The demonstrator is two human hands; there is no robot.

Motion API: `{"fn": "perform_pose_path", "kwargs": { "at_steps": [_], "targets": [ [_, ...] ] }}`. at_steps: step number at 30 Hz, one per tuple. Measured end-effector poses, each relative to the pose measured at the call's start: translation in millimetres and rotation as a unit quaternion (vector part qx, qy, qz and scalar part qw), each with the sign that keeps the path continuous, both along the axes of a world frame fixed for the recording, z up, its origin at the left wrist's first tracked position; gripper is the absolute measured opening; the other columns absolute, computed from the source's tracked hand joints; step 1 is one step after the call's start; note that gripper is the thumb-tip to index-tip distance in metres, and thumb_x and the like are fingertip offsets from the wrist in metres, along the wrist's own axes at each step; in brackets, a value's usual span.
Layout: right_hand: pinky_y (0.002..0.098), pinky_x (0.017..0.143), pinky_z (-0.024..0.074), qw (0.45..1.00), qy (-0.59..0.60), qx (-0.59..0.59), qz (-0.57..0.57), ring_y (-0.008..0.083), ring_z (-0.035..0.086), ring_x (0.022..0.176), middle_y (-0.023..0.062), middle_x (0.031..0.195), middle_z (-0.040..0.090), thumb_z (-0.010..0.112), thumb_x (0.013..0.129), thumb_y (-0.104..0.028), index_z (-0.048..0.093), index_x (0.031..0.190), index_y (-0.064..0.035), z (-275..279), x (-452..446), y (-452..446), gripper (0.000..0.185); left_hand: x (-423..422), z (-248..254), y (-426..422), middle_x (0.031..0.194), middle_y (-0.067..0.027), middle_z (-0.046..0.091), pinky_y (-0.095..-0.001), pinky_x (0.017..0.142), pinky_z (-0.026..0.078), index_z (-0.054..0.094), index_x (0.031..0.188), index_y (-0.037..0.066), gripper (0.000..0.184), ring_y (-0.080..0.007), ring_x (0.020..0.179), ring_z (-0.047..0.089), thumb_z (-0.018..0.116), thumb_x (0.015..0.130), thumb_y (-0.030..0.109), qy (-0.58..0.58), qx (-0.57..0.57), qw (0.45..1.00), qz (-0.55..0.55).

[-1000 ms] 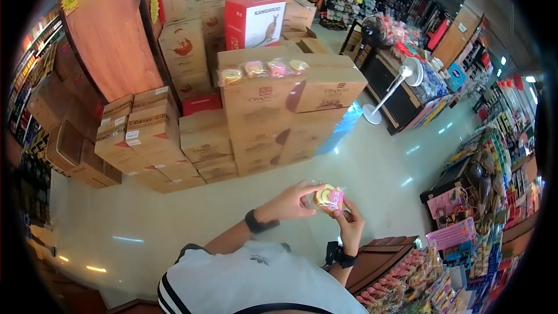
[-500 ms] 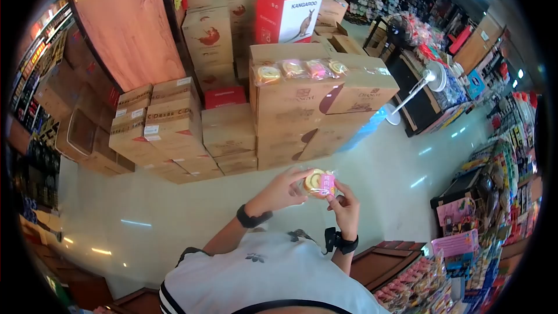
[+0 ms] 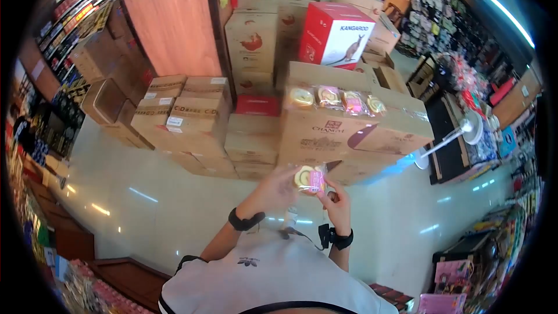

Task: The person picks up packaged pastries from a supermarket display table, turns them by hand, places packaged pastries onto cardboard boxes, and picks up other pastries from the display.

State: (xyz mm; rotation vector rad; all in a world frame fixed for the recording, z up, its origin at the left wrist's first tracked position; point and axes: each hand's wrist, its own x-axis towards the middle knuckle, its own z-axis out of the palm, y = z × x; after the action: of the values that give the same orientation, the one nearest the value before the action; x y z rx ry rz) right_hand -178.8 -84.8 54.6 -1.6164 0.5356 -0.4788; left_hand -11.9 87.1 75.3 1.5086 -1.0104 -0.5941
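A round, swirl-patterned pastry (image 3: 303, 179) in a clear wrapper with a pink label is held up in front of my body. My right hand (image 3: 337, 203) pinches the lower right of its wrapper between thumb and fingers. My left hand (image 3: 274, 189) is at the wrapper's left side, its fingers smeared by motion; I cannot tell whether they grip it. Beyond my hands, several similar wrapped pastries (image 3: 329, 97) lie in a row on top of a stacked cardboard carton (image 3: 314, 131). Each wrist wears a black band.
A red and white kangaroo box (image 3: 343, 36) stands behind the carton. Taped boxes (image 3: 183, 113) are stacked to the left by a wooden panel (image 3: 174, 20). A white fan-like object (image 3: 472, 128) stands at right. Shiny floor (image 3: 168, 209) lies below, with shop shelves at both sides.
The view has turned, so the cartons and pastry row sit lower and further right in it. The right hand keeps its pinch; the left hand has become blurred at the wrapper's edge.
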Motion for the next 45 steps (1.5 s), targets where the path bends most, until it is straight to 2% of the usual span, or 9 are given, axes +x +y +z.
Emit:
{"fn": "perform_pose_path", "kwargs": {
  "at_steps": [4,5,11,20,26,33,36,40,45],
  "targets": [
    [0.0191,0.052,0.0367,0.990,-0.076,-0.105,0.054,0.0018,0.043,0.060,-0.0048,0.075,0.052,0.075,0.089,-0.006,0.059,0.137,-0.0036,3,37,-51,0.050,15,10,-30,0.125,-0.0075,0.055,-0.0228,0.076,0.054,0.050,0.148,0.014,0.075,-0.0078,0.087,0.062,0.079,0.080,0.002,-0.051,-0.037,0.996,0.063],
    [0.0189,0.057,0.0359,0.994,-0.073,-0.066,0.040,0.0026,0.042,0.064,-0.0013,0.091,0.057,0.078,0.083,-0.005,0.065,0.129,-0.0019,6,45,-58,0.047,19,16,-37,0.120,-0.0061,0.056,-0.0222,0.075,0.053,0.050,0.148,0.013,0.075,-0.0072,0.085,0.061,0.079,0.081,0.003,-0.051,-0.033,0.995,0.080],
    [0.0203,0.057,0.0363,0.992,-0.085,-0.049,0.074,0.0048,0.042,0.064,0.0001,0.102,0.061,0.079,0.083,-0.008,0.064,0.129,-0.0022,30,80,-102,0.049,28,32,-80,0.089,0.0044,0.060,-0.0218,0.076,0.049,0.048,0.149,0.007,0.071,-0.0036,0.079,0.054,0.077,0.084,0.000,0.049,-0.034,0.986,0.153],
    [0.0215,0.056,0.0357,0.983,-0.098,-0.122,0.092,0.0051,0.042,0.064,0.0008,0.095,0.059,0.080,0.083,-0.012,0.064,0.131,-0.0042,49,126,-135,0.051,62,40,-112,0.137,0.0010,0.058,-0.0216,0.083,0.047,0.050,0.147,0.005,0.066,-0.0021,0.089,0.052,0.076,0.086,0.003,0.029,-0.050,0.982,0.182],
    [0.0233,0.056,0.0368,0.986,-0.092,-0.122,0.073,0.0060,0.042,0.063,0.0022,0.092,0.062,0.079,0.084,-0.014,0.064,0.130,-0.0040,44,170,-139,0.050,112,38,-117,0.136,-0.0033,0.061,-0.0233,0.091,0.047,0.052,0.146,0.005,0.065,-0.0057,0.108,0.056,0.078,0.086,0.007,0.007,-0.040,0.983,0.178],
    [0.0211,0.056,0.0387,0.954,-0.119,-0.274,-0.001,0.0045,0.044,0.063,0.0018,0.102,0.066,0.075,0.088,-0.009,0.062,0.131,-0.0026,39,224,-135,0.045,178,29,-128,0.126,-0.0144,0.066,-0.0383,0.101,0.046,0.058,0.138,0.006,0.060,-0.0285,0.115,0.060,0.080,0.083,0.014,-0.211,-0.010,0.958,0.195],
    [0.0326,0.088,0.0503,0.973,-0.067,-0.218,-0.016,0.0238,0.063,0.100,0.0152,0.114,0.068,0.075,0.089,-0.012,0.061,0.128,0.0018,31,230,-129,0.044,193,5,-133,0.121,-0.0185,0.064,-0.0408,0.099,0.047,0.059,0.135,0.005,0.059,-0.0339,0.113,0.059,0.080,0.082,0.021,-0.227,-0.028,0.954,0.192],
    [0.0257,0.063,0.0457,0.975,0.016,-0.183,-0.124,0.0107,0.051,0.069,0.0086,0.113,0.069,0.077,0.087,-0.012,0.060,0.131,-0.0003,38,233,-108,0.049,199,-1,-135,0.126,-0.0191,0.062,-0.0434,0.102,0.045,0.052,0.143,0.008,0.069,-0.0370,0.118,0.056,0.081,0.081,0.019,-0.161,-0.036,0.974,0.157],
    [0.0247,0.055,0.0396,0.941,0.003,-0.262,-0.214,0.0088,0.044,0.061,0.0054,0.098,0.066,0.078,0.086,-0.014,0.060,0.133,-0.0042,27,242,-94,0.051,216,2,-137,0.134,-0.0184,0.059,-0.0463,0.105,0.041,0.049,0.145,0.007,0.075,-0.0379,0.121,0.053,0.081,0.076,0.013,-0.161,-0.039,0.980,0.107]
  ]
}}
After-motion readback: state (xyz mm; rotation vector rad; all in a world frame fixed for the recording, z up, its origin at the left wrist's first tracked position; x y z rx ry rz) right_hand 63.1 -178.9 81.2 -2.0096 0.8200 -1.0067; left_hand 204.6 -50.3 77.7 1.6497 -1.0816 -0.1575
